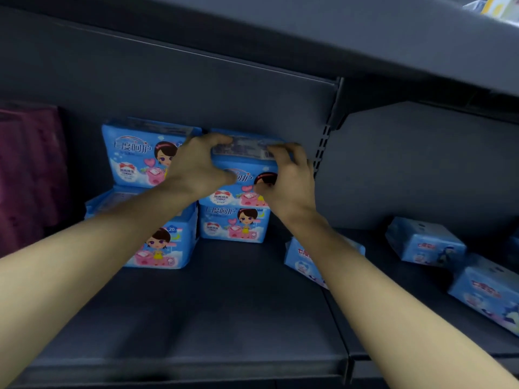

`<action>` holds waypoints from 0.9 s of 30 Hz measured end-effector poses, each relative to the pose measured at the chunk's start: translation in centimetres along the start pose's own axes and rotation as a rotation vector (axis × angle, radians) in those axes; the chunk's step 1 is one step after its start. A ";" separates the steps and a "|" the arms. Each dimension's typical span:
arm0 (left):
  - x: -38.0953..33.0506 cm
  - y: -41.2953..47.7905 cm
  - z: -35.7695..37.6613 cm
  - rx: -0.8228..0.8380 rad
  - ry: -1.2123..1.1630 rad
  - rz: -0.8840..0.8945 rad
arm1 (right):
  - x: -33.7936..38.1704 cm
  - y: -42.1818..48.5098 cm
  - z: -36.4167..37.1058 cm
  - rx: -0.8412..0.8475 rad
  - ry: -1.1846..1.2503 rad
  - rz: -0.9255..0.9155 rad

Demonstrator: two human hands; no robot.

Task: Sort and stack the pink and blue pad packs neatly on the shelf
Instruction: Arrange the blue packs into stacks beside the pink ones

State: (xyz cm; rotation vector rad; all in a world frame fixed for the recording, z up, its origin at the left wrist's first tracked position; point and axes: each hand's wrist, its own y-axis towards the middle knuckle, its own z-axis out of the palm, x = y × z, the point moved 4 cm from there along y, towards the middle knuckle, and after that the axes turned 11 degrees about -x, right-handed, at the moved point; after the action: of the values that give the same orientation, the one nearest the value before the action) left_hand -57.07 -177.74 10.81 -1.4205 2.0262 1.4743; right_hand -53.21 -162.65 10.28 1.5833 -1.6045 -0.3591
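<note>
Two stacks of blue pad packs with a cartoon girl stand at the back of the dark shelf. The left stack has a top pack over a lower pack. On the right stack, the top pack sits on a lower pack. My left hand grips the top pack's left end, fingers curled over its upper edge. My right hand grips its right end the same way. Both hands hold this one pack.
Loose blue packs lie to the right: one partly behind my right forearm, one further back, one near the right edge. Dark maroon packages fill the far left. An upper shelf hangs overhead.
</note>
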 end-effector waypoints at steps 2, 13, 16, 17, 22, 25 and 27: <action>0.7 0.2 0.5 0.002 -0.011 -0.015 | -0.3 0.0 0.7 -0.022 0.032 -0.003; 1.7 1.3 1.9 -0.017 0.159 0.128 | -0.8 0.6 2.5 0.034 -0.059 -0.063; 1.6 0.9 2.2 0.003 0.250 0.235 | -0.7 0.3 3.0 0.038 -0.087 -0.105; 1.7 0.7 2.3 0.013 0.291 0.268 | -0.6 0.3 3.2 0.039 -0.103 -0.111; 2.1 0.3 2.8 0.083 0.456 0.374 | -0.7 0.5 3.9 0.044 -0.138 -0.107; 2.3 0.6 3.0 0.061 0.520 0.412 | -0.7 0.8 4.2 0.033 -0.128 -0.103; 2.3 0.8 3.2 0.045 0.563 0.425 | -0.8 1.0 4.5 0.030 -0.133 -0.103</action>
State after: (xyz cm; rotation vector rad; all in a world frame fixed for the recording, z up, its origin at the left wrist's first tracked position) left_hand -59.84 -176.28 8.28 -1.5877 2.8279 1.2432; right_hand -57.24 -163.28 7.95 1.6997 -1.6380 -0.5071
